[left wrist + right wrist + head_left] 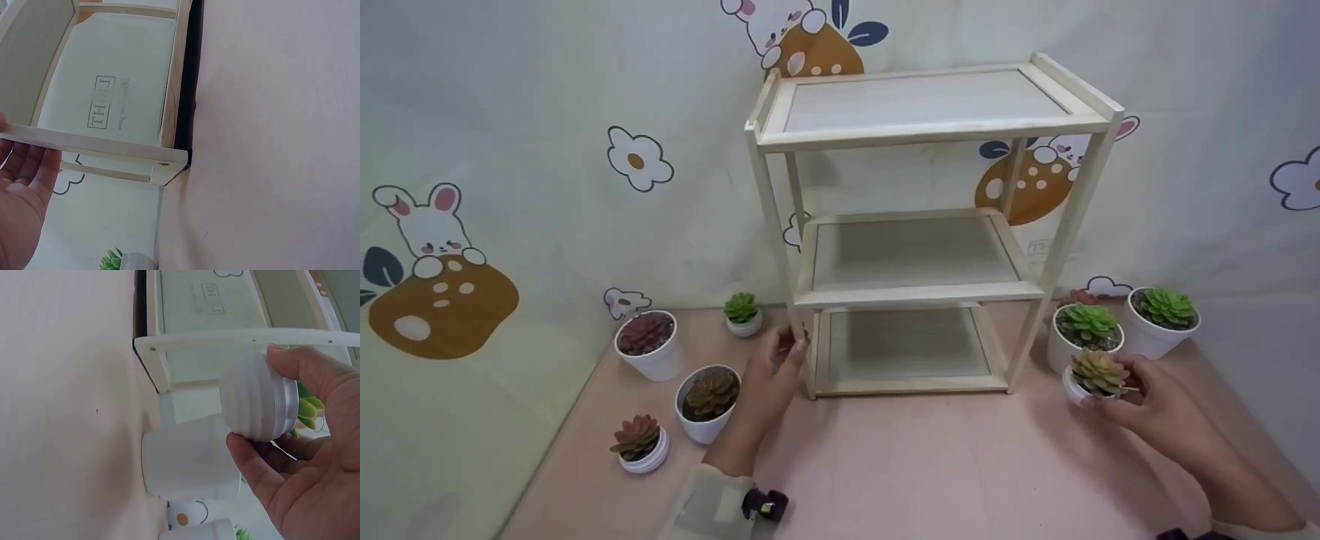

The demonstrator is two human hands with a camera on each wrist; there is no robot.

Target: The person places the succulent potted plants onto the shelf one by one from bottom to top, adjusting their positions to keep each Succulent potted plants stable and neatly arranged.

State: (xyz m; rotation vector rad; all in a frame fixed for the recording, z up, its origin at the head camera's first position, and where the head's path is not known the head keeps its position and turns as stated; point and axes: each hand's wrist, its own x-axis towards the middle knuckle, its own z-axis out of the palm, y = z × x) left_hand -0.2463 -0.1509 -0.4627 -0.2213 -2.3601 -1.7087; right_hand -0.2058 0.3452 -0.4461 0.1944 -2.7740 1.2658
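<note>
A three-tier pale wooden shelf stands against the back wall. My left hand holds its front left post near the bottom tier; in the left wrist view the fingers of that hand curl behind the post. On the right, my right hand grips a small white pot with a yellow-green succulent, raised beside the shelf. The right wrist view shows thumb and fingers of the hand pinching the ribbed pot, with a larger white pot beyond it.
Left of the shelf stand a dark red succulent, a brown one, a reddish one and a small green one. At right, two larger pots with green succulents stand, with a red one partly hidden behind.
</note>
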